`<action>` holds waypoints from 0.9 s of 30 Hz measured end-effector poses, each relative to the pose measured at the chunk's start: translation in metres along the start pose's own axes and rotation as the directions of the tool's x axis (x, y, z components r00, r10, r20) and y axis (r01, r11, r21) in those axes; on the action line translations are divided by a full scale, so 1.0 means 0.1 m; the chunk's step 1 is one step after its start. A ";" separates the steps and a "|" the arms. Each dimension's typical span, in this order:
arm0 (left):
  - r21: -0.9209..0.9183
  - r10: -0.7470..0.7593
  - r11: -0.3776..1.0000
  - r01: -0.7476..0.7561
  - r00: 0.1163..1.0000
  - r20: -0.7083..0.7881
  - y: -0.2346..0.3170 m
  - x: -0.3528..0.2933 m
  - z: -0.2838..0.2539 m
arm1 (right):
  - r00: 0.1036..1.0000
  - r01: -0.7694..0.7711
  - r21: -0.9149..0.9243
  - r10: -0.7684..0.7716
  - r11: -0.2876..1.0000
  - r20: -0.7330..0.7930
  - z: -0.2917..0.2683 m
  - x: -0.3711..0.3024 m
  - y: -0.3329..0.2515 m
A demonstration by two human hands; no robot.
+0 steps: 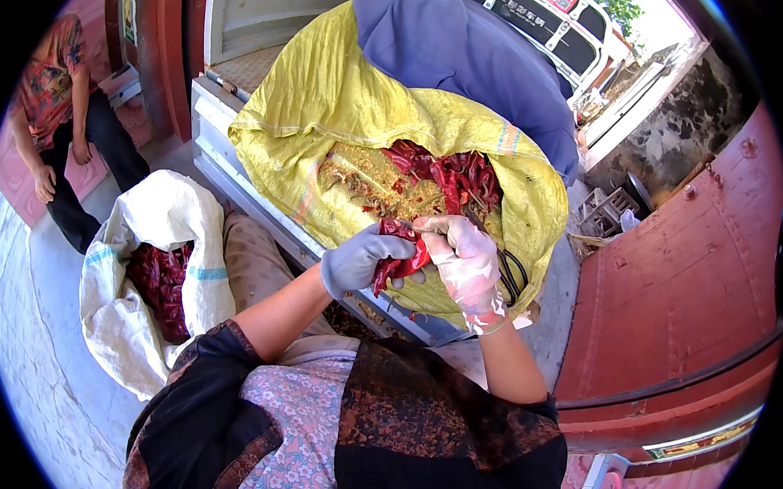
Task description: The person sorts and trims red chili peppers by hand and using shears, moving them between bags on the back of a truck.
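Observation:
Dried red chili peppers are gripped in my left hand, which wears a grey glove, its fingers wrapped round them. My right hand, in a pink and white glove, pinches at the upper end of the same peppers; its fingertips partly hide what they hold. Both hands are close together over the near edge of an opened yellow woven sack. On the sack lie a pile of dried chili peppers and many loose yellow seeds and bits of stem.
To my left stands a white woven sack holding dried red peppers. A blue cloth covers the far side of the yellow sack, on a metal truck bed. A seated person is at far left. A red metal door stands right.

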State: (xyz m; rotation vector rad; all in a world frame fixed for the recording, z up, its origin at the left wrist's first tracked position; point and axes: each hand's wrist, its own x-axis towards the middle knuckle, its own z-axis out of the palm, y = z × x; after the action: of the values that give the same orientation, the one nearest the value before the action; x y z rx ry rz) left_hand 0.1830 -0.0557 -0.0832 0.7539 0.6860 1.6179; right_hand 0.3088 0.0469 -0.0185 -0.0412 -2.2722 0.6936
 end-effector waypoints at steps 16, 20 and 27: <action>0.300 0.193 0.936 -0.182 0.981 -0.007 -0.07 0.00 0.00 | 0.842 -0.466 0.699 0.516 0.542 0.161 0.14 -0.04 0.04; 0.247 0.258 0.934 -0.258 0.965 0.033 -0.17 0.02 -0.05 | 0.771 -0.565 0.636 0.612 0.526 0.179 0.15 -0.06 0.05; 0.126 0.211 0.971 -0.203 0.976 -0.048 -0.23 0.06 -0.01 | 0.633 -0.593 0.785 0.706 0.179 0.317 0.12 -0.13 0.13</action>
State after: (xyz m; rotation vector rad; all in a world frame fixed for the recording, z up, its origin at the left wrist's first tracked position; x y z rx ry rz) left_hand 0.1950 -0.0463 -0.1010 0.8905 0.7749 1.8079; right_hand 0.3073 0.0495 -0.0404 -0.6194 -1.4312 2.1739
